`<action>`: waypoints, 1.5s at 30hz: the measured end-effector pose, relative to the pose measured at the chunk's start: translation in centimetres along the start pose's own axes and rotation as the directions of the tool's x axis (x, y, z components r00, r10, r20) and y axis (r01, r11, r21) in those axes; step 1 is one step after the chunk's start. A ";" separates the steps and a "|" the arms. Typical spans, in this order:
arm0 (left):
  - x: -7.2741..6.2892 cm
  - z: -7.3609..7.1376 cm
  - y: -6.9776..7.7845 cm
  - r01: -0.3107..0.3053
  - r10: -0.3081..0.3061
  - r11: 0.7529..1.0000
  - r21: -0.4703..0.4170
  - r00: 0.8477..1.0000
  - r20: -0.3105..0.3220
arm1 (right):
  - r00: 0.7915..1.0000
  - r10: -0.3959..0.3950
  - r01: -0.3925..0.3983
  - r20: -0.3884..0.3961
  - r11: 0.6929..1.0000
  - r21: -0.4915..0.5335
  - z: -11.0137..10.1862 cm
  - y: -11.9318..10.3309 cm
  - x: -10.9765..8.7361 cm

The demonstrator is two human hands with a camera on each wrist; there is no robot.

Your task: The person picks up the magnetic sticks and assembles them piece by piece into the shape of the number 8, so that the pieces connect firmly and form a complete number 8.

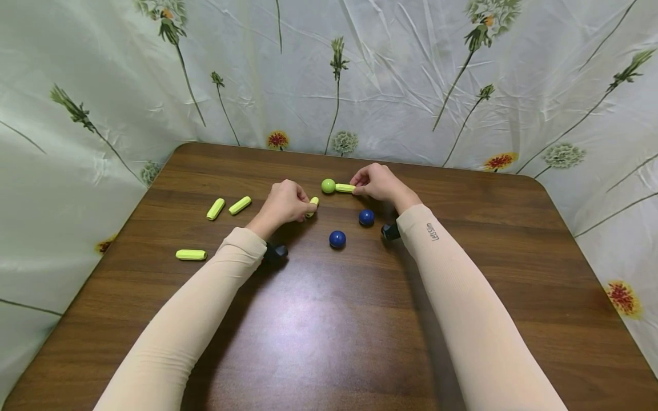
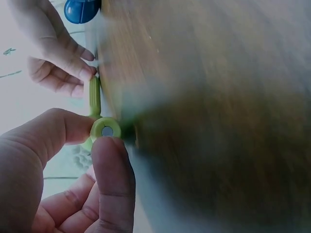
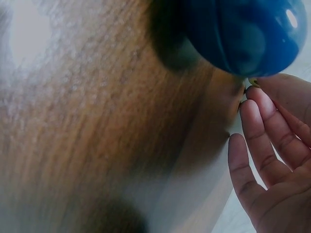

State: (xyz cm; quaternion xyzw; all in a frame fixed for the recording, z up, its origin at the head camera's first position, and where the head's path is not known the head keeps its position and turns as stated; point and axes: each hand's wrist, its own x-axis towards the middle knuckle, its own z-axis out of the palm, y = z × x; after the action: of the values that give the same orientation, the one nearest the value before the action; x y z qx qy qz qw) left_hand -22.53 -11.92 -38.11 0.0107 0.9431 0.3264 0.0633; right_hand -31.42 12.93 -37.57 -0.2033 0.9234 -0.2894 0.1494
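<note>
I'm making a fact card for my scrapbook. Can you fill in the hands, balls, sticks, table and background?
Left hand: pinches a yellow-green stick
Right hand: pinches a second stick by one end; its other end seems to touch the green ball
Blue balls: two, nearer the camera than the green one
Loose sticks: three, left of the left hand
Table: brown, wood-grained
Background: pale, flowery cloth

The head view is bright and crisp; white glare pools on the table (image 1: 298,331); soft shadows edge both sleeves (image 1: 190,319); the left wrist view blurs the table; the right wrist view is dimmer, glare whitening its upper left corner.
</note>
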 end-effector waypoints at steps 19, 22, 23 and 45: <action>0.5 1.6 1.4 0.041 -0.043 0.997 -0.071 0.999 -0.029 | 1.000 0.001 -0.001 0.005 1.000 0.003 0.0 0.1 0.0; 1.1 2.0 0.8 0.038 -0.040 0.996 -0.084 0.999 -0.021 | 1.000 0.001 -0.001 0.005 1.000 0.003 0.0 0.1 0.0; 1.2 2.1 0.8 0.038 -0.040 0.996 -0.085 0.999 -0.020 | 1.000 -0.001 0.000 0.005 1.000 0.003 0.0 0.1 0.0; 0.7 2.3 1.9 0.042 -0.046 0.996 -0.075 0.998 -0.044 | 1.000 -0.002 0.002 0.004 1.000 0.022 0.1 0.2 0.0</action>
State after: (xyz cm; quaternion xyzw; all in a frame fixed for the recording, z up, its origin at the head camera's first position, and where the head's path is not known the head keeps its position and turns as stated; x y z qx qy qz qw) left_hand -23.02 -8.94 -38.80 -0.0200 0.9316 0.3596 0.0493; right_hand -31.44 13.07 -37.74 -0.2030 0.9197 -0.2992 0.1531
